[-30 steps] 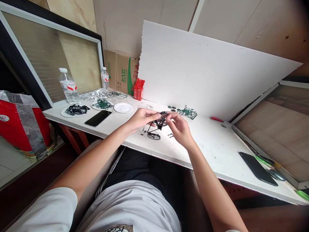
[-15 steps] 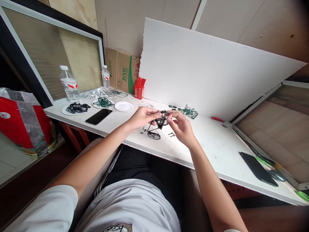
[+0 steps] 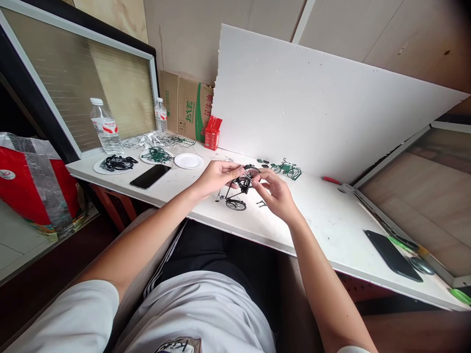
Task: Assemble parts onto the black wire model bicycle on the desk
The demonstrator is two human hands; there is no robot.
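Note:
A small black model bicycle (image 3: pixel 243 185) is held just above the white table (image 3: pixel 206 208), one wheel toward the wall and the other toward me. My left hand (image 3: pixel 220 177) pinches it from the left near the upper wheel. From the right, my right hand (image 3: pixel 274 192) has thumb and fingers closed on the rim and spokes of that wheel. Small dark parts (image 3: pixel 261 203) lie on the table just right of the lower wheel. A green model bicycle (image 3: pixel 287 169) stands behind my right hand.
Plates with black pieces (image 3: pixel 117 164) and green pieces (image 3: pixel 157 155), a bare plate (image 3: pixel 189 161) and a phone (image 3: pixel 150 176) are at left. Bottles (image 3: pixel 106 128), a red box (image 3: pixel 212 133) and a carton (image 3: pixel 186 108) stand behind. Another dark device (image 3: pixel 392 255) lies right.
My right fingers have shifted slightly down and left, exposing more of the upper wheel. The bicycle has tilted a little.

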